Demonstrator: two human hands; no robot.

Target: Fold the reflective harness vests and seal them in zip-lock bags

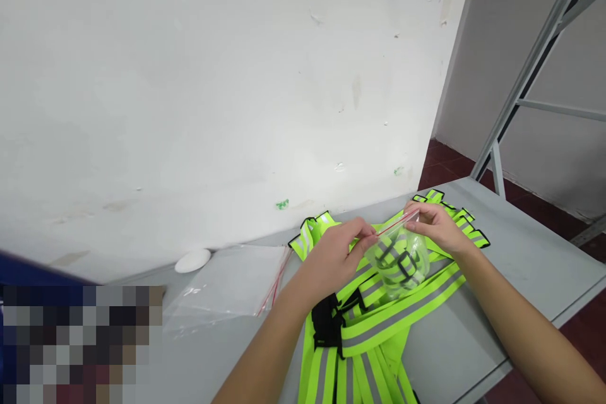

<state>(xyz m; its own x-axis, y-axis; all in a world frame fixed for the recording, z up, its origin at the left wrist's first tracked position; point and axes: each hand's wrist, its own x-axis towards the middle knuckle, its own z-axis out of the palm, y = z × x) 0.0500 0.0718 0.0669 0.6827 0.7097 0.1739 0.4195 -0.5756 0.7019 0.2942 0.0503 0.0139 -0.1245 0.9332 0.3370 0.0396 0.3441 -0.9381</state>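
A clear zip-lock bag (402, 265) with a red-lined zip hangs between my two hands. Inside it is a rolled yellow-green reflective strap with a black buckle. My left hand (343, 252) pinches the left end of the zip edge. At the other end, my right hand (438, 226) grips the bag's top with thumb and fingers. Beneath the bag lies a pile of yellow-green reflective straps (407, 334) with grey stripes, black buckles and black trim. Part of the pile is hidden by the bag and my hands.
Flat clear zip-lock bags (231, 281) lie left of the straps, beside a white oval object (192, 261). The grey table (525, 246) meets a white wall (213, 88) at the back. A metal frame (530, 69) stands beyond the table's right side. The lower left is blurred out.
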